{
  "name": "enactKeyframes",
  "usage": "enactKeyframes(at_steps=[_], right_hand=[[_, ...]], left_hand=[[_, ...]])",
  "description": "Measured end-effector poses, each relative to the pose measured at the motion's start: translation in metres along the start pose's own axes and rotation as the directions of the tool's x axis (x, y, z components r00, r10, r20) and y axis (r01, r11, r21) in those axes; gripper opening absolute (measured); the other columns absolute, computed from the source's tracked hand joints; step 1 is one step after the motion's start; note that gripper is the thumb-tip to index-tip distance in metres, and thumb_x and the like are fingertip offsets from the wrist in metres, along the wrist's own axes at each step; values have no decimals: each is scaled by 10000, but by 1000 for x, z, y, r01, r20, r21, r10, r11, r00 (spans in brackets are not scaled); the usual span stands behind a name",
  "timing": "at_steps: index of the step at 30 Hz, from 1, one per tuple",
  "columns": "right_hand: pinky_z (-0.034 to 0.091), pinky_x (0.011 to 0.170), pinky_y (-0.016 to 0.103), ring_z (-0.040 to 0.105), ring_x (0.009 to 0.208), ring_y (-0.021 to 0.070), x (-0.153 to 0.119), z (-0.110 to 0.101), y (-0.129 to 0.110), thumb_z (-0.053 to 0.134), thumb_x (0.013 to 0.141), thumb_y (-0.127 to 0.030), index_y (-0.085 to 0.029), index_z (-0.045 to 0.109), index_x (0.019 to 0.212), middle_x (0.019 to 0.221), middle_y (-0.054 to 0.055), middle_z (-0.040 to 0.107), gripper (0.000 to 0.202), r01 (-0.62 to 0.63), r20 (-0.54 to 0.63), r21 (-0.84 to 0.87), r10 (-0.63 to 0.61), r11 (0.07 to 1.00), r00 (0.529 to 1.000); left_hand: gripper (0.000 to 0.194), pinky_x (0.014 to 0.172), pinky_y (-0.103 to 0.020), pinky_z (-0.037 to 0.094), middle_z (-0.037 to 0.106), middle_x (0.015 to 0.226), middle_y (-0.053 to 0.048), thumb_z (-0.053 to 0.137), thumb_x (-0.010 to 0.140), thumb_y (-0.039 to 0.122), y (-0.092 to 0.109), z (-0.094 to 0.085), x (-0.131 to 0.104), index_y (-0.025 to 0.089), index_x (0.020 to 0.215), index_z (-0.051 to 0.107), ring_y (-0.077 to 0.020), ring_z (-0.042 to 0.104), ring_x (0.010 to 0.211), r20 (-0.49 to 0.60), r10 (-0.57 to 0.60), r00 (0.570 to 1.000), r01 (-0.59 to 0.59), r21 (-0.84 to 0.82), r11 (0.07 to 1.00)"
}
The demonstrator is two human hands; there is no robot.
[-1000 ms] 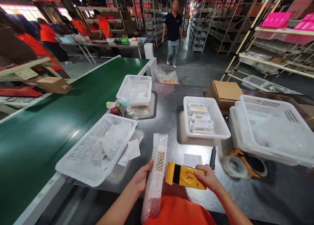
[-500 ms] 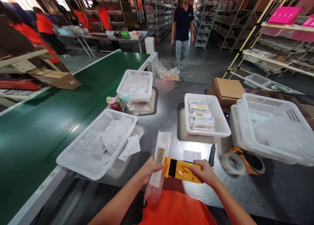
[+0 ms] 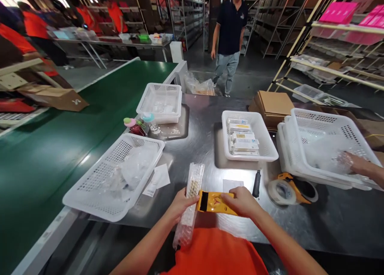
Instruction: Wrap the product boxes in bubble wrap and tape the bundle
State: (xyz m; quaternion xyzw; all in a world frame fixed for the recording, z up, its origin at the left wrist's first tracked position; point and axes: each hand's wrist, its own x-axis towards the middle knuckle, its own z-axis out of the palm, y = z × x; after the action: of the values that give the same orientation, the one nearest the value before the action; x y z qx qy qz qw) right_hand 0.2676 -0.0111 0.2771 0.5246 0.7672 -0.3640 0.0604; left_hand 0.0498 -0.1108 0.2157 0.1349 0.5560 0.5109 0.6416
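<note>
My left hand [image 3: 181, 205] is closed around a long, narrow bubble-wrapped package [image 3: 188, 219], with a pale box and gold-coloured marks showing through the wrap. Its thumb also presses at the left end of a yellow packet [image 3: 215, 199] with a black band. Over the other end of that packet, my right hand [image 3: 241, 201] is closed, thumb on top. The packet lies across the package's side, just above the table edge. Beyond the hands, a flat grey-white slip [image 3: 233, 185] and a black-handled tool [image 3: 256, 183] lie on the table.
A basket of small boxes [image 3: 249, 155] stands ahead; a basket of clear bags [image 3: 99, 211] sits left, beside the green conveyor [image 3: 99, 135]. Tape rolls [image 3: 282, 191] lie right. Another person's hand [image 3: 354, 163] reaches into the stacked baskets [image 3: 300, 119]. A person walks beyond the table.
My right hand has slid left along the yellow packet, nearer my left hand. Another person's hand has come into the right-hand basket. The walking person is closer, and the view has shifted slightly.
</note>
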Motion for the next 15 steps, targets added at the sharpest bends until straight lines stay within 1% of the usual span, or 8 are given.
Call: enactKeyframes(at_steps=[3, 5, 9, 12, 15], right_hand=[[213, 508, 286, 417, 518, 117, 1, -9, -2, 536, 853, -561, -188, 529, 504, 512, 17, 492, 510, -44, 2, -32, 44, 999, 999], [209, 511, 287, 425, 522, 120, 0, -15, -4, 553, 841, -570, -183, 551, 513, 522, 22, 505, 508, -80, 17, -30, 81, 996, 997], [228, 518, 283, 434, 526, 123, -6, -27, -5, 563, 834, -539, -175, 582, 532, 521, 17, 491, 473, -123, 37, -27, 124, 992, 992], [240, 518, 287, 434, 519, 123, -11, -35, -4, 553, 839, -536, -166, 600, 542, 517, 12, 482, 477, -143, 47, -10, 144, 990, 989], [257, 517, 286, 464, 528, 129, -14, -40, -1, 542, 846, -570, -149, 640, 568, 535, 27, 530, 514, -163, 52, -12, 163, 987, 985]], left_hand=[[687, 777, -341, 541, 762, 940, -140, 974, 437, 383, -4, 2, -1, 95, 993, 691, -271, 708, 853, -2, 17, 1000, -17, 44, 999], [707, 778, -345, 540, 759, 952, -150, 974, 440, 382, -5, 4, -2, 89, 1014, 683, -280, 708, 863, 24, 12, 1000, -13, 53, 999], [743, 802, -369, 544, 755, 940, -144, 970, 431, 430, -7, 10, -3, 95, 1018, 661, -282, 711, 847, 101, -8, 995, 7, 20, 1000], [766, 777, -363, 546, 753, 918, -137, 966, 413, 469, -9, 15, -1, 99, 1006, 653, -278, 708, 819, 110, -9, 994, 3, 60, 998], [768, 760, -347, 544, 749, 904, -126, 967, 401, 472, -9, 22, -1, 99, 997, 656, -273, 699, 823, 120, -1, 993, -12, 113, 993]])
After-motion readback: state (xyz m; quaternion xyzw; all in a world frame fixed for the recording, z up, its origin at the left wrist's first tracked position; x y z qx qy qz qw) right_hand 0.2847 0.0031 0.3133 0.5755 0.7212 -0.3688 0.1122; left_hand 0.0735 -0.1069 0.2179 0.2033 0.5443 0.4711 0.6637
